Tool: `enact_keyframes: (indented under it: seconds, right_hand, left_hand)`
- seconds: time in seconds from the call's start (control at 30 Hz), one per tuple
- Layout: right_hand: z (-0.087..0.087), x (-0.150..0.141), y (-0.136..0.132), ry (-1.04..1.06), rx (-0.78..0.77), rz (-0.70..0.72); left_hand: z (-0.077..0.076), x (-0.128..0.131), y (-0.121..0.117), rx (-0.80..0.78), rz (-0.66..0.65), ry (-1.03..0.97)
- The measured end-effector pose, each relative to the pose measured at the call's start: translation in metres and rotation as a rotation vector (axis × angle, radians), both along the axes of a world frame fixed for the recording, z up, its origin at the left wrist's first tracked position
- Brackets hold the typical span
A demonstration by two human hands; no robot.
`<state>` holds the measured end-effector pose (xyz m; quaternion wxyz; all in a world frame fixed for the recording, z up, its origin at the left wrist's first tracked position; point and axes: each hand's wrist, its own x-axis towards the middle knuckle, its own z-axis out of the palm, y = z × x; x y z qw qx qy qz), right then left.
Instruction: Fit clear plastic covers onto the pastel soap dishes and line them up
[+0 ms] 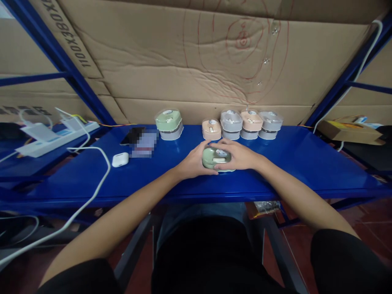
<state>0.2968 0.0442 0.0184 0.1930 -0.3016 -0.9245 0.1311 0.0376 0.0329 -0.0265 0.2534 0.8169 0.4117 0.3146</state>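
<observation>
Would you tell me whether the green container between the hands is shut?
It looks shut: the lid sits flat on its pale green base.

The held box (210, 157) was pale green, with a peach box (251, 121) and grey box (270, 121) behind it on the deep blue tabletop (300, 163).

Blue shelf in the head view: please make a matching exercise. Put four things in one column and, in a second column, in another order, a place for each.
Things:
1. Left hand
2. Right hand
3. White earbud case
4. Green-lidded box at the back

Places:
A. On the shelf, left of both hands
B. On top of the small green box
C. Near the shelf's back edge
D. Against the small green box's left side

Pairs: 1-D, 2-B, 3-A, 4-C
</observation>
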Motion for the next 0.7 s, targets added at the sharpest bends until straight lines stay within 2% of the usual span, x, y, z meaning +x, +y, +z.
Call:
enact_keyframes:
  seconds: [0.23,0.53,0.7]
  right_hand:
    - [-0.003,0.001,-0.002,-0.064,0.031,-0.059]
    - [0.001,-0.009,-0.008,-0.168,0.138,-0.101]
    - [0.002,-0.007,-0.005,-0.192,0.193,-0.075]
  left_hand:
    - [0.001,-0.004,-0.001,0.041,-0.018,0.06]
    - [0.004,-0.006,0.0,-0.033,-0.087,0.02]
    - [0.008,-0.014,0.002,-0.071,-0.146,0.024]
